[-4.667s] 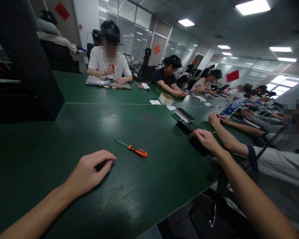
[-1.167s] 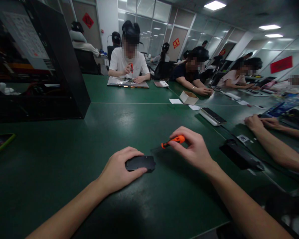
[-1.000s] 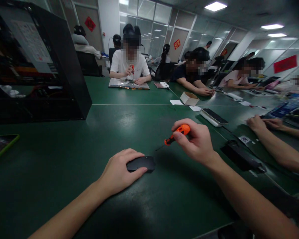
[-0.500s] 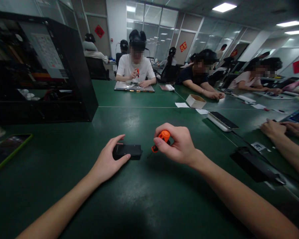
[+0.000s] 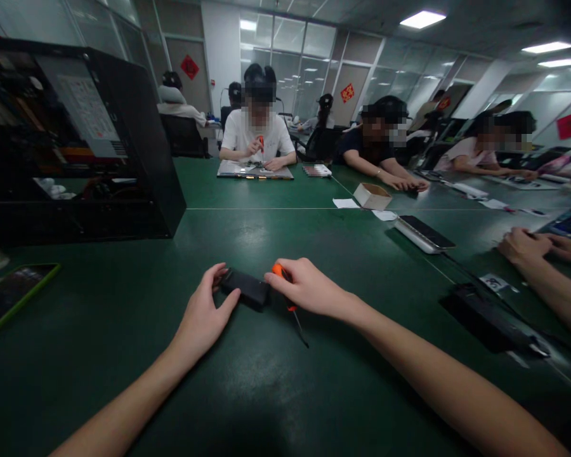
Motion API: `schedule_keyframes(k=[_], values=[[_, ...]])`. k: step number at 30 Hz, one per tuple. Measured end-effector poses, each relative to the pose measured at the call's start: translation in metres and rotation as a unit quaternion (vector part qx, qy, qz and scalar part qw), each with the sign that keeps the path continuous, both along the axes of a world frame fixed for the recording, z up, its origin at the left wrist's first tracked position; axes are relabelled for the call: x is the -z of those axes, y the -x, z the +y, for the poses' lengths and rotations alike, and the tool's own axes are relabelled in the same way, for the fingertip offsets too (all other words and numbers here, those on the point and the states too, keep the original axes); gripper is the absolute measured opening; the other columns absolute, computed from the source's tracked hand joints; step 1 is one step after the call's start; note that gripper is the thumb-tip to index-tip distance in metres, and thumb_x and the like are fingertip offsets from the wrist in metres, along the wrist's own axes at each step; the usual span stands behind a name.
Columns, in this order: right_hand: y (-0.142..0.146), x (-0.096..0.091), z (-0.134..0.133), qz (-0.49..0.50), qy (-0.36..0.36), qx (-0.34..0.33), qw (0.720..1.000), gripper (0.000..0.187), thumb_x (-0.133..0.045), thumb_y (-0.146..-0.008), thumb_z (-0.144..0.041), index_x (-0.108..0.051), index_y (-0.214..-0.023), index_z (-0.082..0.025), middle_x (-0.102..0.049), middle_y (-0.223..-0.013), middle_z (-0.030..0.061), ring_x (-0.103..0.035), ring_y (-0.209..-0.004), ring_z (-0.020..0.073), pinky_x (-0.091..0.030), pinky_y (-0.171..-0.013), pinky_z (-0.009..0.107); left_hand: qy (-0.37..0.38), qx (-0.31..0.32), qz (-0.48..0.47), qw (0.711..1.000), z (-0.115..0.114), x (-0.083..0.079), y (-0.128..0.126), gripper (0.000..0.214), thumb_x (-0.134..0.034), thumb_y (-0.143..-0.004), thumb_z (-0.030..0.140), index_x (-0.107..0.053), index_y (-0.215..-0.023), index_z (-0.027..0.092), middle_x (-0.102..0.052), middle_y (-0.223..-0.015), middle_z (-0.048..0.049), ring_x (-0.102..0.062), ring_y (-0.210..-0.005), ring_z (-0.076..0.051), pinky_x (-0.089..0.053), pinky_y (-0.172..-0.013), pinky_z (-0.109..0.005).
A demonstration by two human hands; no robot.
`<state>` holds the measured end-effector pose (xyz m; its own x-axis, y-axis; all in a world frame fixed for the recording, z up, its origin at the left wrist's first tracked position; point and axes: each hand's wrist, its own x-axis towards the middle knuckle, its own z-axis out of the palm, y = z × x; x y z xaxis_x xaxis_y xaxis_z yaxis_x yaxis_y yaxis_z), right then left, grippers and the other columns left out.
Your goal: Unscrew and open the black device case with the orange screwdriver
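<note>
In the middle of the green table (image 5: 247,393) lies a small black rectangular box (image 5: 245,289), turned at a slant. My left hand (image 5: 207,308) grips its left end between thumb and fingers. An orange-and-black screwdriver (image 5: 279,271) is held in my right hand (image 5: 309,285), its thin shaft slanting down and towards me, the tip to the right of the box. The right fingertips are at the box's right end; whether they touch it I cannot tell. Part of the handle is hidden by the hand.
An open black computer case (image 5: 137,139) stands at the left, with a green-edged phone (image 5: 19,292) in front. To the right are a phone on a white block (image 5: 423,235), a black adapter with a cable (image 5: 490,317) and a co-worker's hands (image 5: 528,247). A small carton (image 5: 372,196) sits farther back.
My right hand has moved left to the box, and the screwdriver has swung so its shaft points towards me. The box has turned, its right end coming nearer to me.
</note>
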<state>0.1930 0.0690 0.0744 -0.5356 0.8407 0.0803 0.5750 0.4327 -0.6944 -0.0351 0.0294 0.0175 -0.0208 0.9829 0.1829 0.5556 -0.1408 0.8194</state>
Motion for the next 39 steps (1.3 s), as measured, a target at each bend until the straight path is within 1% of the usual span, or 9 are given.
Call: schedule_keyframes(k=[3,7,10,13,18,25,28,35,39], values=[[-0.002,-0.01,-0.008,0.024,-0.01,-0.023,0.999,0.035,-0.05,-0.101,-0.045,-0.057,-0.079,-0.019,-0.062,-0.066,-0.0011,-0.055,-0.056,0.0115,-0.037,-0.056,0.025,0.017,0.04,0.042,0.998,-0.006,-0.002,-0.005,0.072,-0.069,-0.082,0.05,-0.048,-0.143,0.02,-0.057,-0.146,-0.0147,-0.054,-0.134,-0.034,-0.04,-0.114,-0.053],[-0.015,-0.043,-0.023,0.142,-0.174,0.021,0.974,0.027,-0.059,-0.097,-0.042,-0.055,-0.082,-0.02,-0.06,-0.066,-0.0025,-0.054,-0.055,0.0111,-0.04,-0.056,0.026,0.03,0.082,0.083,0.993,-0.01,-0.006,-0.007,0.081,-0.075,-0.077,0.05,-0.046,-0.148,0.022,-0.053,-0.15,-0.0133,-0.05,-0.137,-0.036,-0.039,-0.115,-0.054],[-0.019,-0.068,-0.031,0.25,-0.174,0.042,0.952,0.022,-0.059,-0.098,-0.042,-0.057,-0.094,-0.021,-0.066,-0.075,-0.0015,-0.059,-0.057,0.0111,-0.043,-0.052,0.024,0.034,0.096,0.098,0.99,-0.009,-0.007,-0.006,0.08,-0.074,-0.079,0.051,-0.045,-0.148,0.023,-0.054,-0.15,-0.0126,-0.05,-0.136,-0.037,-0.039,-0.114,-0.055],[-0.01,-0.079,-0.033,0.258,-0.164,0.005,0.952,0.02,-0.059,-0.099,-0.041,-0.057,-0.096,-0.021,-0.065,-0.076,-0.0023,-0.059,-0.056,0.0099,-0.043,-0.051,0.023,0.036,0.107,0.108,0.988,-0.009,-0.008,-0.005,0.08,-0.074,-0.08,0.051,-0.044,-0.149,0.022,-0.055,-0.148,-0.0133,-0.05,-0.135,-0.037,-0.038,-0.114,-0.056],[0.007,-0.063,-0.024,0.166,-0.215,-0.045,0.961,0.02,-0.063,-0.097,-0.037,-0.058,-0.092,-0.018,-0.058,-0.067,-0.0052,-0.051,-0.054,0.0078,-0.039,-0.054,0.022,0.029,0.126,0.135,0.982,-0.011,-0.011,-0.004,0.089,-0.079,-0.074,0.049,-0.042,-0.15,0.021,-0.054,-0.147,-0.0154,-0.049,-0.134,-0.039,-0.037,-0.114,-0.058],[0.006,-0.043,-0.016,0.162,-0.167,-0.039,0.972,0.018,-0.057,-0.099,-0.036,-0.057,-0.096,-0.018,-0.06,-0.069,-0.0041,-0.051,-0.054,0.0079,-0.038,-0.054,0.022,0.061,0.122,0.126,0.983,-0.011,-0.018,-0.005,0.092,-0.08,-0.073,0.049,-0.041,-0.151,0.021,-0.051,-0.151,-0.0151,-0.047,-0.138,-0.04,-0.037,-0.115,-0.057],[0.007,-0.042,-0.016,0.158,-0.165,-0.042,0.973,0.019,-0.055,-0.1,-0.036,-0.057,-0.095,-0.018,-0.059,-0.068,-0.0043,-0.051,-0.053,0.0082,-0.037,-0.053,0.022,0.069,0.122,0.125,0.982,-0.011,-0.018,-0.005,0.091,-0.079,-0.074,0.051,-0.041,-0.151,0.022,-0.051,-0.151,-0.0151,-0.046,-0.139,-0.04,-0.035,-0.116,-0.058],[-0.005,-0.056,-0.016,0.057,-0.254,-0.063,0.964,0.019,-0.059,-0.098,-0.034,-0.058,-0.089,-0.017,-0.056,-0.068,-0.0038,-0.05,-0.057,0.0087,-0.037,-0.057,0.022,0.079,0.128,0.098,0.984,-0.014,-0.018,-0.005,0.09,-0.076,-0.076,0.054,-0.04,-0.152,0.022,-0.047,-0.155,-0.0149,-0.044,-0.141,-0.038,-0.033,-0.118,-0.056],[-0.012,-0.058,-0.016,0.086,-0.244,-0.036,0.965,0.021,-0.059,-0.098,-0.037,-0.059,-0.091,-0.017,-0.06,-0.067,-0.0035,-0.052,-0.054,0.0084,-0.038,-0.055,0.022,0.08,0.127,0.083,0.985,-0.014,-0.02,-0.007,0.086,-0.073,-0.078,0.053,-0.042,-0.151,0.02,-0.047,-0.155,-0.0156,-0.044,-0.141,-0.038,-0.033,-0.118,-0.056]])
